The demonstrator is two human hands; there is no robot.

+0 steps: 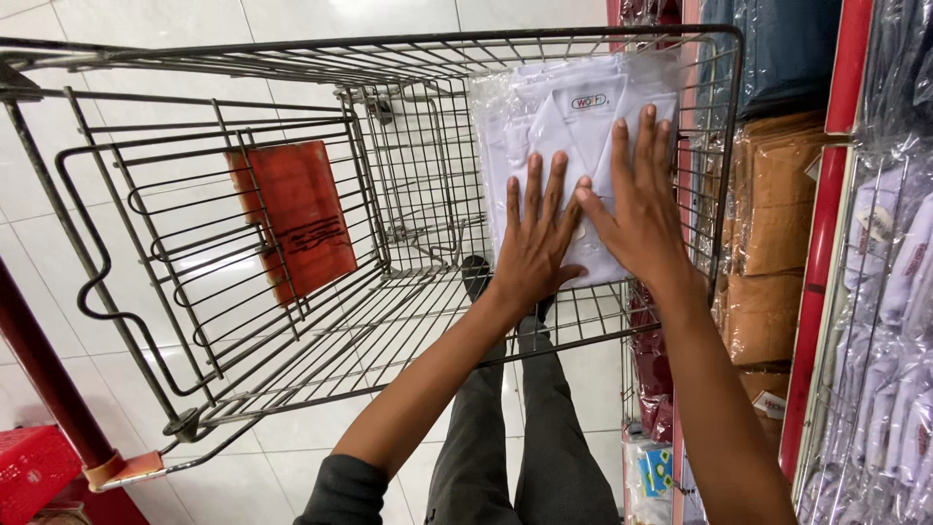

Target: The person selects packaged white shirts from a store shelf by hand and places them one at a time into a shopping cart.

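A wire shopping cart point(292, 321) fills the view. Inside it, against the right wall, leans a stack of white shirts in clear plastic bags point(569, 107). My left hand point(533, 238) lies flat on the front bag, fingers spread and pointing up. My right hand point(637, 199) presses flat beside it, to the right and a bit higher, thumb touching the left hand's fingers. Neither hand grips anything.
A red plastic flap point(296, 219) hangs on the cart's folding child seat. Shelves on the right hold bagged brown garments point(773, 224), dark blue ones point(787, 49) and white ones point(894, 321). A red basket point(29, 472) sits at bottom left on the white tiled floor.
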